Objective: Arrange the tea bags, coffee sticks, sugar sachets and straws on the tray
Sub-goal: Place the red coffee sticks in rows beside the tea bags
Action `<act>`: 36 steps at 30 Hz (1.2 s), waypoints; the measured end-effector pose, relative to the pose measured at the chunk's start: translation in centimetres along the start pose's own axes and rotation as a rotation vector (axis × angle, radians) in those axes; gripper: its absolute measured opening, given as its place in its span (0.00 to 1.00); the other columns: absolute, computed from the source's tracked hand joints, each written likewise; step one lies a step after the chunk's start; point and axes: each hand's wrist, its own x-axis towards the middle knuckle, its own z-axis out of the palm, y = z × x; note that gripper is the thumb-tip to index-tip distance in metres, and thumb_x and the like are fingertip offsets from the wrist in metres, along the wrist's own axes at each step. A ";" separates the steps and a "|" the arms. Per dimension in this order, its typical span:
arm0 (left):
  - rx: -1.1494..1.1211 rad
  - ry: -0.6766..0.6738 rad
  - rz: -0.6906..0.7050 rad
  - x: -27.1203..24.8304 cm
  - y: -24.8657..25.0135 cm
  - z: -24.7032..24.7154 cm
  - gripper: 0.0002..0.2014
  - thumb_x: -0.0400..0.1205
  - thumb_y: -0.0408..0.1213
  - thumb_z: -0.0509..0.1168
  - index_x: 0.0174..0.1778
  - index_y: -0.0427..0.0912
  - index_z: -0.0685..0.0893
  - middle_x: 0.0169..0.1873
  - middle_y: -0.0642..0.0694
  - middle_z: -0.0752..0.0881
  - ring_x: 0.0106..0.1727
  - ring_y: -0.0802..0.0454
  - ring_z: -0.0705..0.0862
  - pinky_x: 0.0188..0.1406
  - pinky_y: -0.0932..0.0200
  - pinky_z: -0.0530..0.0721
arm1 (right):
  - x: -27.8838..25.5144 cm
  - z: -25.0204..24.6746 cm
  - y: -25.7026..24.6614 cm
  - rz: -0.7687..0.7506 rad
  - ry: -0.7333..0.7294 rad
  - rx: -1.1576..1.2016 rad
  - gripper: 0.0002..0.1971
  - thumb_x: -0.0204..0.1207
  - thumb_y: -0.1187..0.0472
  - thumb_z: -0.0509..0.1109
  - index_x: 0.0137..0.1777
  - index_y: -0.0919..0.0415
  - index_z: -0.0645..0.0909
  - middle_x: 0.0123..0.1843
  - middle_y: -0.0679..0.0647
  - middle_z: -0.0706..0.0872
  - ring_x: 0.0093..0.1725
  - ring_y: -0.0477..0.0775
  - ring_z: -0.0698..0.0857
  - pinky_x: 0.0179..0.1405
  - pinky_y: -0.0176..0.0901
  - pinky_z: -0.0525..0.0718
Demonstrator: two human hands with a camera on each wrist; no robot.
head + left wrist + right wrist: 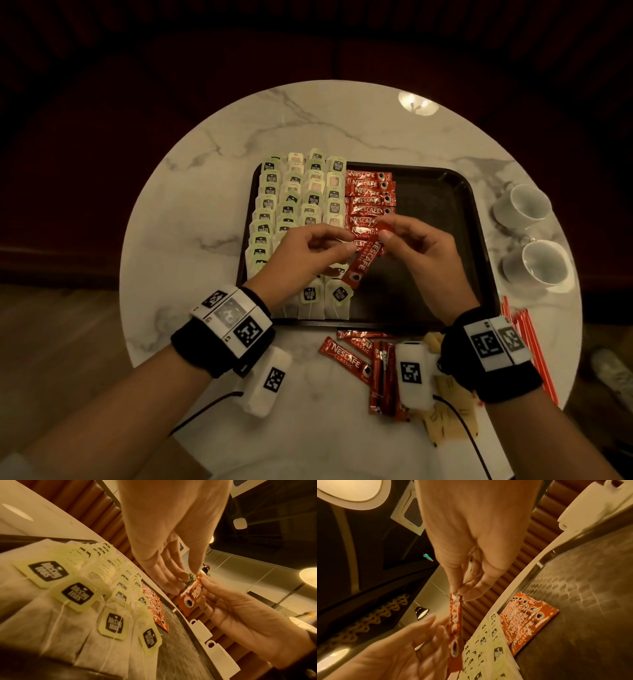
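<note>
A black tray (pixel 428 212) lies on a round marble table. Rows of tea bags (pixel 291 205) fill its left part, and a column of red coffee sticks (pixel 368 198) lies beside them. Above the tray my right hand (pixel 385 233) pinches the top end of one coffee stick (pixel 364 260), which hangs slanting down to the left. My left hand (pixel 342 243) reaches in with relaxed fingers that touch the stick. In the right wrist view the pinch (pixel 458 592) is plain and the stick (pixel 456 622) hangs in front of my open left hand (pixel 419 635).
Loose coffee sticks (pixel 346 354) and brown sugar sachets (pixel 452 387) lie on the table in front of the tray. Red straws (pixel 534 346) lie at the right edge. Two white cups (pixel 524 205) (pixel 541 263) stand right of the tray, whose right half is bare.
</note>
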 end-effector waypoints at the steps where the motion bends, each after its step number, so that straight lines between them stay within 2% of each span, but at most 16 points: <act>1: 0.034 0.003 0.006 0.0 0.0 0.0 0.10 0.79 0.36 0.72 0.56 0.42 0.87 0.50 0.40 0.89 0.52 0.48 0.89 0.47 0.53 0.90 | -0.1 0.0 -0.1 0.005 -0.025 -0.004 0.12 0.79 0.65 0.70 0.60 0.55 0.86 0.57 0.51 0.91 0.60 0.48 0.88 0.56 0.39 0.87; 3: 0.071 -0.002 0.019 0.0 0.0 0.2 0.12 0.78 0.39 0.73 0.57 0.45 0.88 0.51 0.43 0.89 0.52 0.49 0.88 0.47 0.56 0.88 | -0.1 0.0 -0.2 0.015 -0.087 -0.034 0.13 0.80 0.65 0.69 0.63 0.56 0.86 0.60 0.49 0.90 0.62 0.46 0.87 0.59 0.39 0.86; 5: 0.064 -0.034 0.021 0.2 0.1 0.4 0.14 0.76 0.36 0.74 0.58 0.45 0.87 0.49 0.44 0.89 0.47 0.52 0.88 0.47 0.60 0.88 | -0.1 0.1 -0.2 -0.002 -0.138 -0.102 0.15 0.80 0.65 0.69 0.65 0.57 0.86 0.61 0.48 0.89 0.64 0.45 0.86 0.63 0.41 0.84; 7: 0.063 -0.090 0.012 0.3 0.2 0.6 0.15 0.76 0.31 0.74 0.59 0.42 0.86 0.47 0.41 0.89 0.46 0.53 0.89 0.46 0.60 0.89 | -0.1 0.4 -0.2 -0.031 -0.166 -0.140 0.15 0.80 0.65 0.69 0.65 0.58 0.86 0.61 0.49 0.89 0.64 0.45 0.85 0.65 0.42 0.83; 9: 0.038 -0.117 0.012 0.4 0.2 0.9 0.13 0.76 0.26 0.72 0.57 0.38 0.86 0.45 0.38 0.88 0.42 0.54 0.89 0.41 0.62 0.88 | -0.1 0.8 -0.1 -0.055 -0.147 -0.149 0.14 0.81 0.63 0.69 0.64 0.54 0.86 0.62 0.48 0.85 0.64 0.41 0.83 0.62 0.37 0.83; 11: -0.028 -0.075 -0.005 0.4 0.2 1.1 0.14 0.77 0.25 0.71 0.58 0.37 0.85 0.46 0.38 0.87 0.39 0.53 0.89 0.39 0.61 0.89 | -0.2 0.9 0.2 -0.025 -0.129 -0.152 0.16 0.79 0.55 0.70 0.66 0.47 0.83 0.66 0.45 0.78 0.64 0.36 0.80 0.58 0.31 0.83; 13: -0.091 -0.015 -0.018 0.5 0.0 1.1 0.14 0.78 0.25 0.70 0.60 0.38 0.84 0.49 0.38 0.87 0.38 0.50 0.90 0.40 0.58 0.90 | -0.2 0.5 0.9 0.063 -0.163 -0.192 0.19 0.75 0.47 0.71 0.67 0.42 0.81 0.67 0.41 0.78 0.64 0.40 0.81 0.58 0.39 0.85; 15: -0.165 0.011 -0.035 0.5 -0.3 0.9 0.14 0.79 0.25 0.69 0.61 0.36 0.83 0.47 0.37 0.88 0.39 0.48 0.91 0.41 0.57 0.91 | -0.3 -0.1 1.7 0.120 -0.184 -0.240 0.16 0.76 0.50 0.73 0.63 0.45 0.83 0.62 0.43 0.84 0.60 0.44 0.85 0.59 0.44 0.86; 17: -0.195 0.027 -0.064 0.4 -0.8 0.7 0.12 0.80 0.25 0.68 0.60 0.35 0.83 0.47 0.34 0.89 0.41 0.46 0.91 0.42 0.55 0.91 | -0.4 -0.7 2.2 0.136 -0.148 -0.210 0.09 0.78 0.58 0.73 0.57 0.51 0.85 0.56 0.47 0.88 0.55 0.47 0.87 0.51 0.40 0.86; 19: -0.150 0.046 -0.072 0.3 -1.3 0.4 0.11 0.81 0.25 0.67 0.59 0.34 0.84 0.50 0.31 0.87 0.42 0.46 0.91 0.43 0.55 0.91 | -0.3 -1.4 2.6 0.163 -0.084 -0.161 0.07 0.77 0.62 0.74 0.54 0.56 0.85 0.54 0.49 0.89 0.53 0.48 0.88 0.44 0.37 0.87; 22: -0.040 0.141 -0.024 0.2 -2.0 -0.8 0.09 0.82 0.26 0.66 0.56 0.36 0.85 0.52 0.35 0.87 0.44 0.51 0.89 0.42 0.59 0.90 | 0.2 -2.7 3.3 0.206 0.029 -0.159 0.07 0.78 0.63 0.73 0.55 0.57 0.86 0.57 0.49 0.89 0.54 0.45 0.88 0.43 0.35 0.87; 25: 0.106 0.323 0.063 0.1 -2.6 -3.0 0.08 0.82 0.29 0.67 0.50 0.46 0.86 0.49 0.48 0.88 0.51 0.56 0.85 0.44 0.70 0.84 | 0.9 -3.9 4.1 0.260 0.131 -0.181 0.07 0.80 0.61 0.72 0.56 0.54 0.87 0.56 0.48 0.90 0.55 0.46 0.88 0.45 0.37 0.87; 27: 0.176 0.438 0.094 0.1 -3.0 -4.7 0.09 0.82 0.29 0.67 0.47 0.51 0.85 0.49 0.52 0.87 0.52 0.56 0.84 0.45 0.73 0.81 | 1.4 -4.1 4.6 0.298 0.138 -0.207 0.07 0.80 0.61 0.72 0.55 0.52 0.87 0.54 0.47 0.90 0.54 0.48 0.88 0.48 0.40 0.85; 28: 0.213 0.483 0.094 0.2 -3.3 -5.6 0.09 0.82 0.30 0.67 0.46 0.52 0.84 0.50 0.51 0.87 0.54 0.54 0.83 0.48 0.71 0.81 | 1.6 -4.0 4.7 0.315 0.122 -0.229 0.07 0.80 0.61 0.72 0.55 0.52 0.87 0.53 0.47 0.90 0.54 0.48 0.88 0.48 0.40 0.84; 32: 0.373 0.559 0.006 0.4 -4.9 -8.0 0.09 0.83 0.35 0.66 0.55 0.53 0.82 0.62 0.45 0.80 0.64 0.49 0.79 0.66 0.49 0.80 | 2.3 -3.0 5.7 0.344 0.086 -0.341 0.09 0.77 0.60 0.75 0.57 0.55 0.86 0.56 0.48 0.89 0.55 0.46 0.87 0.47 0.39 0.84; 36: 0.376 0.509 -0.074 0.3 -5.9 -8.4 0.14 0.81 0.37 0.68 0.61 0.53 0.79 0.66 0.43 0.77 0.63 0.50 0.78 0.68 0.49 0.78 | 2.6 -2.0 6.2 0.304 0.157 -0.511 0.11 0.75 0.57 0.78 0.55 0.57 0.85 0.52 0.47 0.86 0.51 0.44 0.84 0.50 0.38 0.83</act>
